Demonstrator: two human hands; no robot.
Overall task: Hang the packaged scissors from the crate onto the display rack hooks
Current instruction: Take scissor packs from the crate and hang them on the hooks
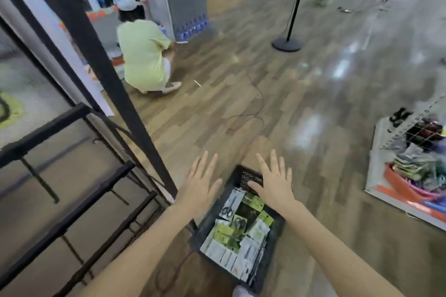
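A black plastic crate (274, 243) stands on the wooden floor right below me, filled with several packaged scissors (237, 222) on green and white cards. My left hand (199, 182) hovers flat with fingers spread, just left of the crate's far end. Over the crate's far end my right hand (274, 182) is held flat as well, fingers spread, holding nothing. The black display rack (106, 75) rises at my left, with bare hooks (39, 181) sticking out from its bars.
A person in a yellow top crouches (143, 55) on the floor beyond the rack. A black cable (251, 113) lies across the floor ahead. A fan stand (287, 43) is further back. At the right lies a panel with an orange tray of goods (410, 183).
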